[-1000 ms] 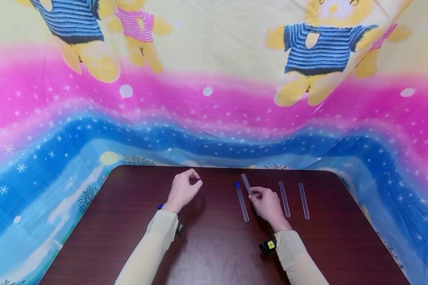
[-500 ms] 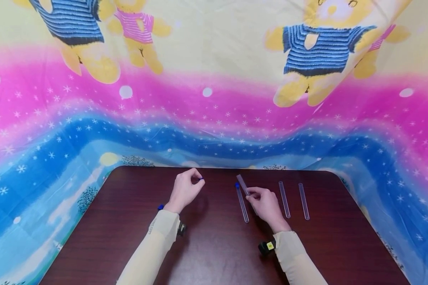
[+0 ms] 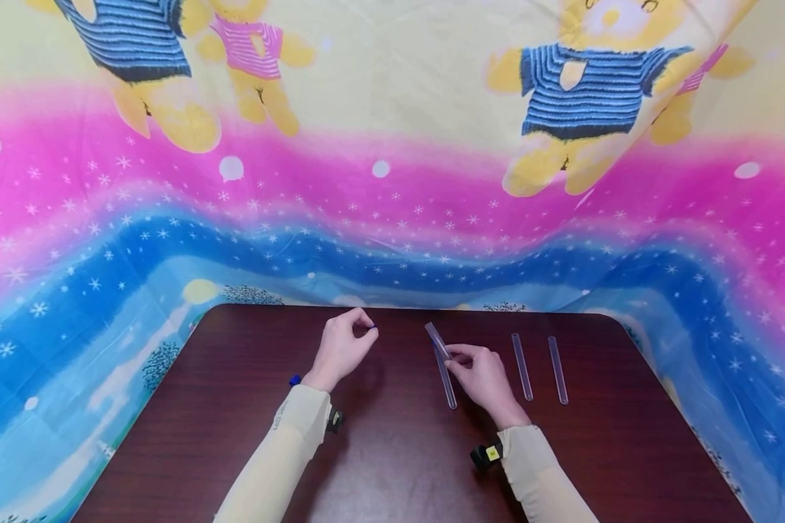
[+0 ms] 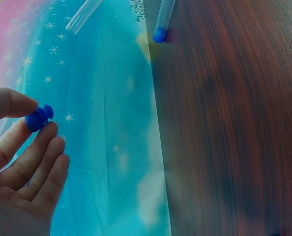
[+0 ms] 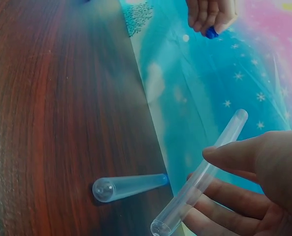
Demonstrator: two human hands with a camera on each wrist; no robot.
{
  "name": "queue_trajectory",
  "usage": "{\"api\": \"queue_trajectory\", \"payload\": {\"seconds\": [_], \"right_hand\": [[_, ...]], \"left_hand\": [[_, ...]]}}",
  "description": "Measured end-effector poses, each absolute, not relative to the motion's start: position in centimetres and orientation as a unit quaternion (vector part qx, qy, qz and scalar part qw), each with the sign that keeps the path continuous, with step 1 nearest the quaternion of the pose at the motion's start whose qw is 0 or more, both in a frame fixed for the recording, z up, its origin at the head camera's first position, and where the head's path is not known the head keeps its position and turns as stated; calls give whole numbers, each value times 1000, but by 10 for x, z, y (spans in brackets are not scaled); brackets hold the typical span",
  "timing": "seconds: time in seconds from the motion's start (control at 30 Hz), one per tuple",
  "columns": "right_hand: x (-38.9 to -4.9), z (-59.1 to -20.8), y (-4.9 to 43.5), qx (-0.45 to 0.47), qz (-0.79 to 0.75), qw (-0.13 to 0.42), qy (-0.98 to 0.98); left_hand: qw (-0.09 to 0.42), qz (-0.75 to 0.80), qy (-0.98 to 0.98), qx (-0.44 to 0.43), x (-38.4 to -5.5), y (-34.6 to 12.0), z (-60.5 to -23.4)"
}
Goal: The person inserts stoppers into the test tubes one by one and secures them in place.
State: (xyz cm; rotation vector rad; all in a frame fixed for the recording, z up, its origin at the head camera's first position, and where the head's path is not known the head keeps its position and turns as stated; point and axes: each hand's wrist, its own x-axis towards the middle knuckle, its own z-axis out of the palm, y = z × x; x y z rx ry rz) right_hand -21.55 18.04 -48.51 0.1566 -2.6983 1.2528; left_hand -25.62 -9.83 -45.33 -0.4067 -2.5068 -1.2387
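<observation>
Between thumb and forefinger my left hand (image 3: 343, 347) pinches a small blue stopper (image 4: 39, 118), its ridged end pointing outward in the left wrist view. My right hand (image 3: 487, 378) grips a clear test tube (image 5: 200, 174) around its middle, tilted, its uncapped end up and toward the left. Below it on the table lies a second test tube (image 5: 131, 188) with a blue stopper (image 4: 159, 34) in its far end. In the head view the held tube overlaps that capped end and hides it. A gap separates the two hands.
Two more clear tubes, a nearer one (image 3: 522, 367) and an outer one (image 3: 558, 370), lie right of my right hand on the dark wooden table (image 3: 392, 450). A printed cloth (image 3: 392, 218) hangs behind the table's far edge.
My right hand has lifted the test tube and swung its open end left, across the capped tube. My left hand has shifted slightly right with the stopper.
</observation>
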Motion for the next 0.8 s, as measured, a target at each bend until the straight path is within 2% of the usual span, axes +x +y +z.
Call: {"api": "queue_trajectory", "payload": {"seconds": [0.37, 0.8], "right_hand": [[-212, -487, 170, 60, 429, 62, -899], [-211, -485, 163, 73, 421, 66, -902]], "left_hand": [[153, -448, -868, -154, -257, -93, -455], [156, -456, -862, -160, -255, -87, -450]]}}
